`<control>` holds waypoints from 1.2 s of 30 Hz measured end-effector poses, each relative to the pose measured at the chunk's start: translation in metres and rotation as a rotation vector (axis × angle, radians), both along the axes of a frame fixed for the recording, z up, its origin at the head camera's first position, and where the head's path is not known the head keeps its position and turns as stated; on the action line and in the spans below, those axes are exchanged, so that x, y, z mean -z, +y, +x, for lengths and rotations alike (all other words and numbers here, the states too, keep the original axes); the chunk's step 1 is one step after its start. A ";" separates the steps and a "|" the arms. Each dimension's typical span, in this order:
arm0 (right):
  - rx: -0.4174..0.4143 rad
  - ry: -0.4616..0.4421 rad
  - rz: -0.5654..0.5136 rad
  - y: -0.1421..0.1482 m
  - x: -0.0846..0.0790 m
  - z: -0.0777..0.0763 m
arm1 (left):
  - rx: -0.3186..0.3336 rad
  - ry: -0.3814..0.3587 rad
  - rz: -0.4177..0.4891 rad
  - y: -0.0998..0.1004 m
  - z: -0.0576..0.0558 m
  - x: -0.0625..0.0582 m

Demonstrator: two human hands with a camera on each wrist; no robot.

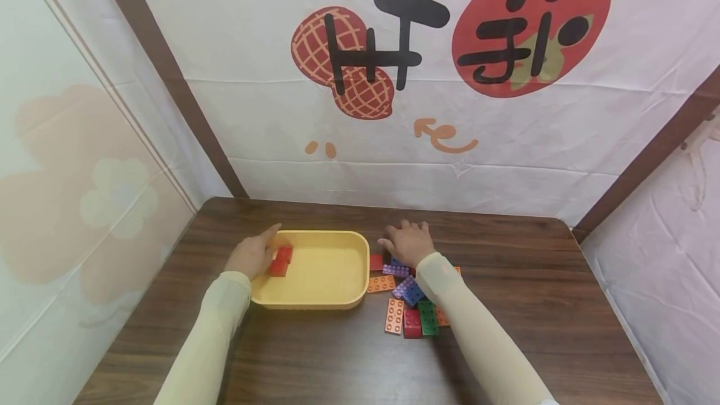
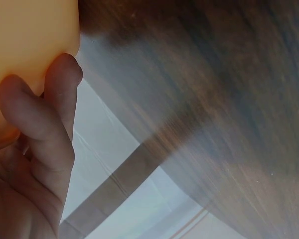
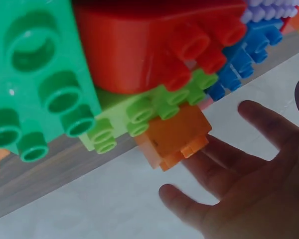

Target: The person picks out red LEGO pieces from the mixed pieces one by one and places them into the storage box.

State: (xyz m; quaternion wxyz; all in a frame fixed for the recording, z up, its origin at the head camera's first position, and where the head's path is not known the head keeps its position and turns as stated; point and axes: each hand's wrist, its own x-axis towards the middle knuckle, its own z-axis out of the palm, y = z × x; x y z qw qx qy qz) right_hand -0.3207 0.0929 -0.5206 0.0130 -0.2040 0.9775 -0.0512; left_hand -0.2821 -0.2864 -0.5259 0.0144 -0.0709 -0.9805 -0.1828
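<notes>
Green brick point(image 3: 35, 84) by right hand point(image 3: 249, 169), head view's sleeve-hidden.

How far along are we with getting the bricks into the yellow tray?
Early on. Done: only red bricks sit in the yellow tray, by its left wall. In hand: the left hand rests at the tray's left rim beside those bricks; the right hand lies spread over the loose pile, gripping nothing. Left: nearly all of the pile, orange, purple, blue, green and red pieces, lies on the table.
</notes>
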 end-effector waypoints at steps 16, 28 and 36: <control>0.039 -0.065 0.055 0.003 0.001 0.003 | -0.011 -0.027 0.008 0.001 0.004 0.001; 0.015 0.123 -0.202 0.011 -0.010 -0.006 | 0.003 -0.007 0.003 0.001 0.000 -0.001; -0.028 0.175 -0.273 0.014 -0.024 -0.005 | 0.009 -0.005 0.011 -0.001 -0.001 -0.001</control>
